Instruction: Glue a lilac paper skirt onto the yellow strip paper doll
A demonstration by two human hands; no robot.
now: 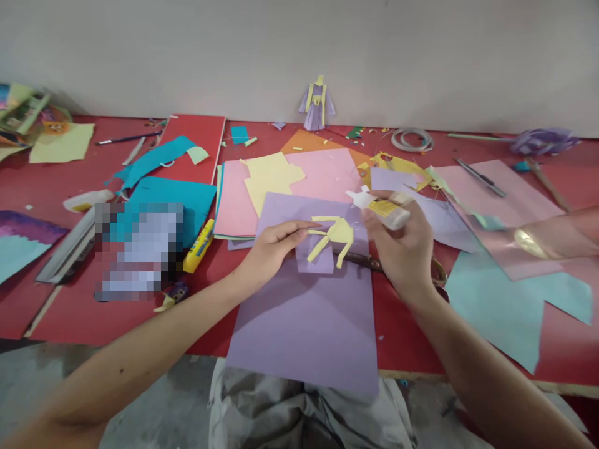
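Pinching a small purple-and-yellow paper cutout (325, 243) at frame centre, the left hand (271, 246) closes lightly on its left edge. The right hand (402, 249) wraps shut around a glue bottle (381, 206), nozzle aimed left, just above the cutout. Excess squeeze may flood the thin yellow strips. A purple sheet (309, 318) lies beneath; scissors (369, 262) rest beside the right hand.

Red table (84, 312), lilac sheet (304, 324) — yellow-and-lilac cutout (330, 240), pink paper (322, 174).

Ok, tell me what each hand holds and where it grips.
The right hand grips a glue bottle around its body. The left hand pinches the lilac-and-yellow paper piece at its left edge.
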